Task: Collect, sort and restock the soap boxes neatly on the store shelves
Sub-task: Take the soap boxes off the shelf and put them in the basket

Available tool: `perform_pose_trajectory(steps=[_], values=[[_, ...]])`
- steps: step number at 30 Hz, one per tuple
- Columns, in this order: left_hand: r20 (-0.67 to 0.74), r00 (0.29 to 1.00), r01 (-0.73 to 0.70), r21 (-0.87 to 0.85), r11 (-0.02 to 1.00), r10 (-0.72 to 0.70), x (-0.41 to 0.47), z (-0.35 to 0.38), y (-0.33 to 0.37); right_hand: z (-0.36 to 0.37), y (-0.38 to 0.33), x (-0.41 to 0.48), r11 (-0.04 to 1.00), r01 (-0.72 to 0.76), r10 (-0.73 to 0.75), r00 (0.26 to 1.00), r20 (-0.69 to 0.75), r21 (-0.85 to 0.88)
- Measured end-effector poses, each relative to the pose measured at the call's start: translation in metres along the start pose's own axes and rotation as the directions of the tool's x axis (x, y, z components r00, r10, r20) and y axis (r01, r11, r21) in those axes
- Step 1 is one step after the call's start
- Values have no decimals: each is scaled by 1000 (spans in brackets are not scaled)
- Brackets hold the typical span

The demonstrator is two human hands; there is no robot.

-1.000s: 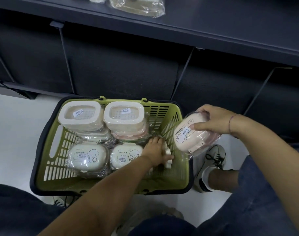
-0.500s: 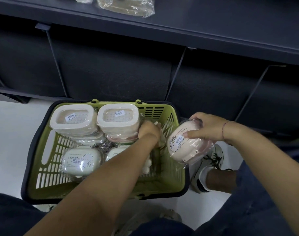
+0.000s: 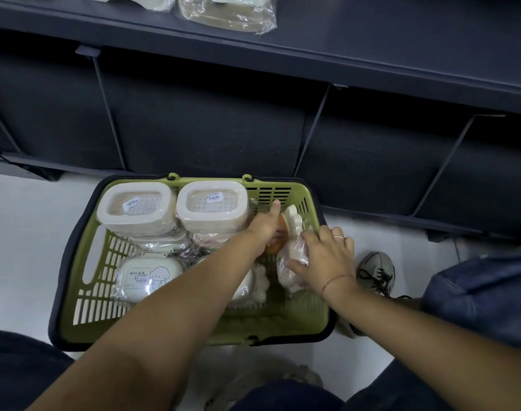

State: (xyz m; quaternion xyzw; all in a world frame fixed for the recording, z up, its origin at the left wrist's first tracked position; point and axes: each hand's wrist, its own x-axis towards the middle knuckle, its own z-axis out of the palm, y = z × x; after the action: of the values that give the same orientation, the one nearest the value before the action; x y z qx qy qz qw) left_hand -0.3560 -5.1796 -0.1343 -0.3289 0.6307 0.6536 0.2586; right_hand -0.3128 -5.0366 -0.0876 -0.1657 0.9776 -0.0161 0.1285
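Note:
A green basket point(image 3: 194, 336) on the white floor holds wrapped soap boxes. Two rectangular cream boxes point(image 3: 137, 207) point(image 3: 213, 203) stand at the back, and an oval box with a dog drawing point(image 3: 148, 277) lies in front. My forearm covers most of another oval box point(image 3: 247, 287). My left hand point(image 3: 265, 225) reaches into the basket's back right corner and grips a white scalloped piece with an orange part point(image 3: 293, 222), index finger stretched out. My right hand point(image 3: 321, 259) holds a wrapped pinkish oval soap box point(image 3: 291, 280) standing on edge against the basket's right wall.
A dark shelf point(image 3: 357, 66) runs across above the basket, with wrapped soap boxes point(image 3: 226, 10) on it at the top. Dark bays divided by slanted metal brackets lie below it. My grey shoe point(image 3: 376, 271) stands right of the basket, and my knees frame the bottom.
My right hand has brought the oval soap box from outside the basket's right rim down into it. My left hand moved to the back right corner and lifted the scalloped piece upright.

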Motion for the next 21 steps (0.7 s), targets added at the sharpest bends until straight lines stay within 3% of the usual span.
perform_pose_trajectory(steps=[2, 4, 7, 10, 12, 14, 18, 21], values=[[-7, 995, -99, 125, 987, 101, -14, -3, -8, 12, 1, -1, 991, 98, -101, 995, -25, -95], [32, 959, -278, 320, 906, 283, -34, -14, -20, 25, 5, 2, 971, 150, -159, 987, -33, -187], [200, 868, -472, 617, 630, 454, -54, -42, -45, 33, 8, 6, 957, 190, -203, 979, -34, -220], [380, 860, -479, 831, 283, 341, -64, -73, -69, 32, 8, 7, 927, 265, -285, 958, -39, -265], [431, 871, -450, 893, 29, 234, -66, -86, -84, 27, 4, 8, 887, 390, -378, 921, 97, -248], [429, 881, -406, 902, -146, 201, -64, -96, -97, 29, 3, 9, 857, 489, -439, 857, 268, -163], [399, 896, -347, 903, -253, 196, -50, -106, -111, 34, -4, 12, 791, 561, -444, 802, 400, -246], [381, 897, -310, 904, -294, 226, -45, -107, -117, 39, -15, 21, 827, 482, -367, 852, 373, -289]])
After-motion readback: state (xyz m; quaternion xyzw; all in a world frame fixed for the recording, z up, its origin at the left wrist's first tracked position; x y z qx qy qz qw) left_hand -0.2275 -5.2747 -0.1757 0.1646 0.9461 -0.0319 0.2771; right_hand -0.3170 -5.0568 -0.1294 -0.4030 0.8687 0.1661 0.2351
